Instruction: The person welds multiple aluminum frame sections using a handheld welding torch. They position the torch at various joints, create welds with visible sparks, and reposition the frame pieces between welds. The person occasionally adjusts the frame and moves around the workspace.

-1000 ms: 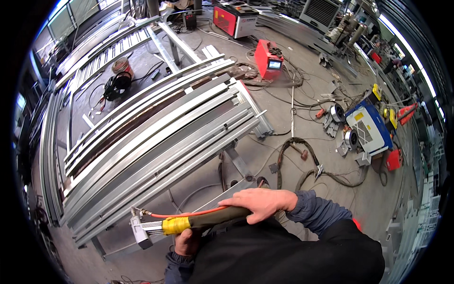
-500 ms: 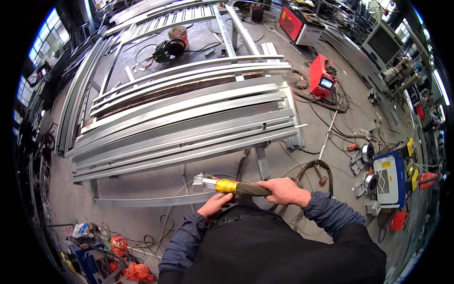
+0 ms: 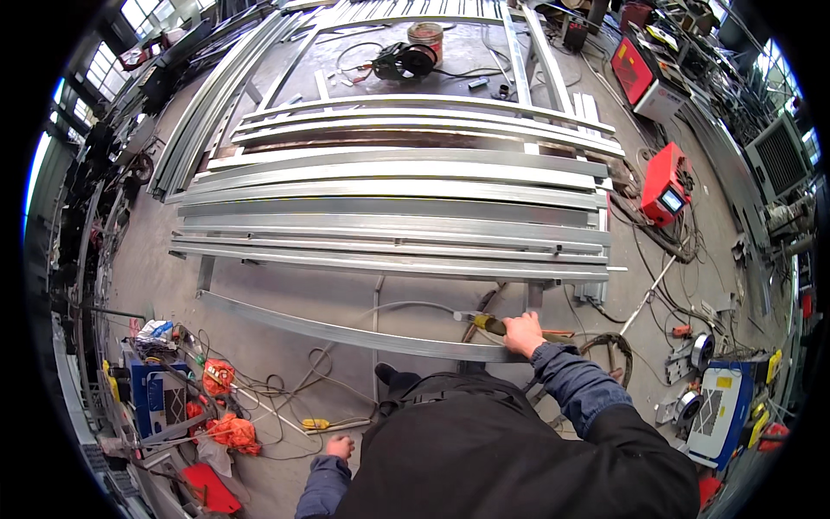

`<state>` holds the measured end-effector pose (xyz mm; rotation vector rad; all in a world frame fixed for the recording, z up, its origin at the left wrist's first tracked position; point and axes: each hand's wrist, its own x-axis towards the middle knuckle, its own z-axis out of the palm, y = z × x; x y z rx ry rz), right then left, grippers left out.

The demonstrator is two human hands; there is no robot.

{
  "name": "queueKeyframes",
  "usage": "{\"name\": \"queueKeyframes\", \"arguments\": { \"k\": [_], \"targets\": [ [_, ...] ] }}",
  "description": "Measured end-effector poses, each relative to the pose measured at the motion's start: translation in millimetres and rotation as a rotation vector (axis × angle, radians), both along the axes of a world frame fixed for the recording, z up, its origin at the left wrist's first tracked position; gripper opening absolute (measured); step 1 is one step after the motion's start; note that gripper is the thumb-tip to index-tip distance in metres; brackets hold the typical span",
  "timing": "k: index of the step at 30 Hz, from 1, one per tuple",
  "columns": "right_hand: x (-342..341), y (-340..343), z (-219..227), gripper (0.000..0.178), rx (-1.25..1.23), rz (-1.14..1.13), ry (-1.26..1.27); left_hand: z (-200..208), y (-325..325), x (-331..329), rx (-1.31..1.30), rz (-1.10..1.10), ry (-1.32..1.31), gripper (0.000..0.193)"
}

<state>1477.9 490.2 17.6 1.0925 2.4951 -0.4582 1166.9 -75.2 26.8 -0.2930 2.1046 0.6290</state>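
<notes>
Workshop floor (image 3: 285, 303): right hand (image 3: 522, 333) grips a yellow-collared welding torch (image 3: 484, 323) beside the steel rail (image 3: 346, 331); left hand (image 3: 339, 447) hangs loosely curled, empty.

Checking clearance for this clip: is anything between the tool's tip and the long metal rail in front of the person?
Nothing visible. The right hand holds the yellow-banded tool just above the rail, with only bare floor behind the tip.

right hand (image 3: 523, 333) grips a yellow-collared welding torch (image 3: 484, 323) beside the long steel beam (image 3: 346, 333); left hand (image 3: 340, 446) hangs empty.
</notes>
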Motion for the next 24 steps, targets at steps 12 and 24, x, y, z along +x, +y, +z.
{"name": "queueKeyframes", "arguments": {
  "k": [12, 24],
  "targets": [
    [-40.8, -52.3, -14.1, 0.039, 0.136, -0.219, -0.154, -13.0, -92.4, -161.0, 0.231, -0.254, 0.079, 0.043],
    [-157.5, -73.2, 48.1, 0.077, 0.341, -0.337, 0.293, 52.5, 114.4, -333.9, 0.443, -0.854, 0.624, 0.055]
  ]
}}
